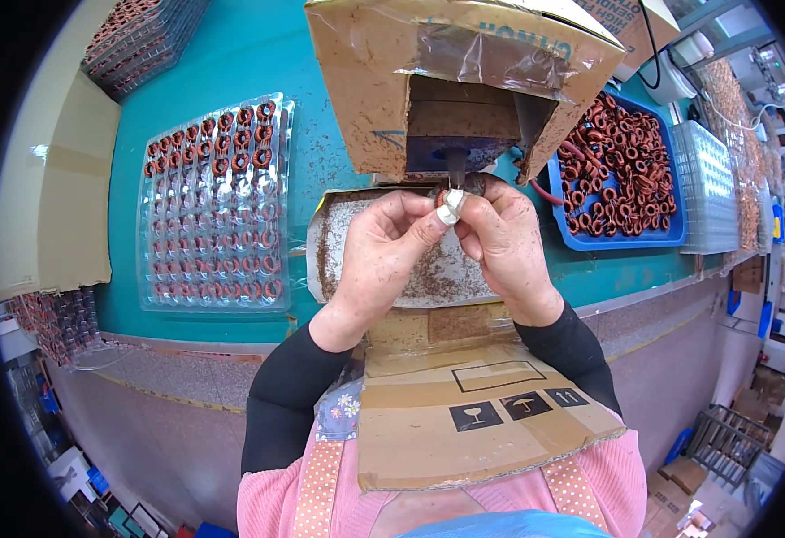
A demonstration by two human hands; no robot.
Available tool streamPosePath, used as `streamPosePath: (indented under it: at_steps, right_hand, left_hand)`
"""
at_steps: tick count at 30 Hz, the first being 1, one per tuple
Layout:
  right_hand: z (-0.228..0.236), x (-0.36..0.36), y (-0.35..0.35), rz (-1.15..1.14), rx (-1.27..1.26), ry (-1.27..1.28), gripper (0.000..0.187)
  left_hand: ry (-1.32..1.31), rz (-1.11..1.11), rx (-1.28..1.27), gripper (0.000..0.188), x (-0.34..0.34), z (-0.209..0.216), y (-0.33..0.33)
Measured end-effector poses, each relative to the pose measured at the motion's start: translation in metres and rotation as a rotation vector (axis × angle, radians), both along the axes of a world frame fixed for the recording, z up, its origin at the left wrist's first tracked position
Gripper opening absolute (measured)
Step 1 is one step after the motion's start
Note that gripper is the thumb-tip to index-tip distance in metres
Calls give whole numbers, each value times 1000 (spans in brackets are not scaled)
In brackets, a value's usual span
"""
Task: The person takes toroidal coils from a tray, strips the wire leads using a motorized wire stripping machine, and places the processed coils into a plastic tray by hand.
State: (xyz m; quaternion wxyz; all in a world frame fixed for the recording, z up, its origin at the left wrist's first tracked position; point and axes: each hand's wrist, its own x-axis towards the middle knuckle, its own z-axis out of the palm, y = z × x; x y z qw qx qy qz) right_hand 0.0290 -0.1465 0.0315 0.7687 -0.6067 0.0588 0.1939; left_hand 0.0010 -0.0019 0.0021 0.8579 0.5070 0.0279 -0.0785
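Observation:
My left hand and my right hand meet in front of the cardboard box's opening. Between their pinched fingertips is a small reddish-brown wire-wound ring, mostly covered by the fingers. White wrapping shows around the fingertips. Just above the ring, a narrow grey tool tip points down out of the cardboard box; whether it touches the ring I cannot tell. Beneath my hands lies a pale tray scattered with brown shavings.
Left on the green table, a clear plastic tray holds rows of wound rings. A blue bin heaped with rings stands at right, beside stacked clear trays. Cardboard covers my lap. More filled trays are stacked far left.

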Motion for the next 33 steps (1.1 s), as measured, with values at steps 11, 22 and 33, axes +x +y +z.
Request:
streamPosePath:
  at_steps: [11, 22, 33]
  right_hand:
    - [1, -10, -6, -18, 43, 61, 15]
    - [-1, -2, -4, -58, 88, 45, 16]
    - [-10, -5, -14, 110, -33, 13, 24]
  left_hand:
    - [30, -46, 16, 12, -7, 5, -2]
    - [17, -26, 58, 14, 3, -1, -4]
    - [12, 7, 138, 12, -6, 12, 1]
